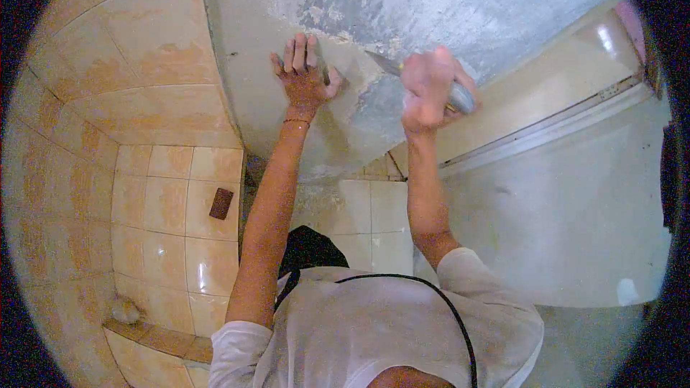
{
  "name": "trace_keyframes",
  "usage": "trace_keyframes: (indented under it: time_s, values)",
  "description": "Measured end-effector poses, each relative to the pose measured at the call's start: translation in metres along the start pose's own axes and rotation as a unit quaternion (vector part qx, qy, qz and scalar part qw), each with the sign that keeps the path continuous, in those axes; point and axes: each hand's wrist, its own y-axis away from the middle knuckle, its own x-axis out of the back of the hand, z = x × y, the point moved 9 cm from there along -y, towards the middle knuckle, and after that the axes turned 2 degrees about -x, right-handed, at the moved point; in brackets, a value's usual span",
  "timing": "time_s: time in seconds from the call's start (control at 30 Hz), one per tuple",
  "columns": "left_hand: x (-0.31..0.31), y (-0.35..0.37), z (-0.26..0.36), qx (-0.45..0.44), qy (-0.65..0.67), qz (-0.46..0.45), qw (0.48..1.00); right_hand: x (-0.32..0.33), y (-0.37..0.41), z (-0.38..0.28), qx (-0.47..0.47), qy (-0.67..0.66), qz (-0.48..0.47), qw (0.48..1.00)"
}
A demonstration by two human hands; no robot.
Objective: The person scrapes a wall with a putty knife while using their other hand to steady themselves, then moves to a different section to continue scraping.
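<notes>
My left hand [305,75] lies flat with fingers spread against the patchy wall [262,111], where a smooth beige-grey coat meets rough blue-grey bare plaster [445,7]. To its right, my right hand [433,86] is wrapped around the grey handle of a scraper [386,63]. The pointed metal blade sticks out toward the left, close to the ragged edge of the coat. Slight motion blur covers the right hand, and part of the handle is hidden inside the fist.
Glossy beige-orange tiles [144,65] line the left side. A dark reddish-brown block [221,203] rests on the tiled surface below, and a small pale lump [126,310] sits by a tiled ledge [154,338]. On the right stands a broad pale panel [546,208].
</notes>
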Motion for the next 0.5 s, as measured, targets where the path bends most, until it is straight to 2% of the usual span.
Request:
trace_keyframes:
  time_s: [0.03, 0.07, 0.1, 0.13, 0.17, 0.2, 0.33, 0.37, 0.4, 0.43, 0.5]
  values:
    - [-0.002, 0.0, -0.003, 0.002, -0.003, -0.001, 1.0, 0.007, 0.001, 0.013, -0.003, -0.002, -0.001, 1.0]
    - [-0.003, 0.0, -0.003, -0.004, -0.009, 0.001, 1.0, 0.02, 0.008, 0.022, 0.068, 0.204, -0.004, 0.977]
    - [-0.002, 0.003, 0.0, -0.01, -0.014, 0.002, 1.0, 0.022, 0.016, 0.022, 0.136, 0.401, -0.008, 0.906]
    - [0.001, 0.005, 0.002, -0.01, -0.011, -0.002, 1.0, 0.003, 0.01, 0.002, 0.132, 0.404, -0.007, 0.905]
    - [0.0, 0.002, 0.0, -0.005, -0.01, -0.008, 1.0, -0.008, -0.004, -0.009, 0.064, 0.231, 0.017, 0.971]
    - [-0.001, 0.002, 0.0, 0.0, -0.006, -0.016, 1.0, -0.015, -0.012, -0.011, -0.009, 0.052, 0.041, 0.998]
    - [0.004, 0.001, 0.003, -0.009, -0.007, 0.01, 1.0, 0.009, 0.01, 0.029, -0.035, 0.038, 0.007, 0.999]
    - [0.001, 0.003, 0.002, -0.004, -0.018, -0.008, 1.0, 0.027, 0.022, 0.06, -0.033, 0.164, 0.044, 0.985]
    - [-0.004, 0.004, 0.0, 0.0, -0.029, -0.024, 0.999, 0.028, 0.023, 0.065, -0.03, 0.286, 0.079, 0.954]
    - [-0.004, 0.004, 0.001, -0.003, -0.03, -0.021, 0.999, 0.032, 0.024, 0.06, -0.026, 0.284, 0.08, 0.955]
    - [-0.001, 0.001, 0.001, -0.011, -0.026, 0.007, 1.0, 0.027, 0.024, 0.02, 0.134, 0.219, 0.058, 0.965]
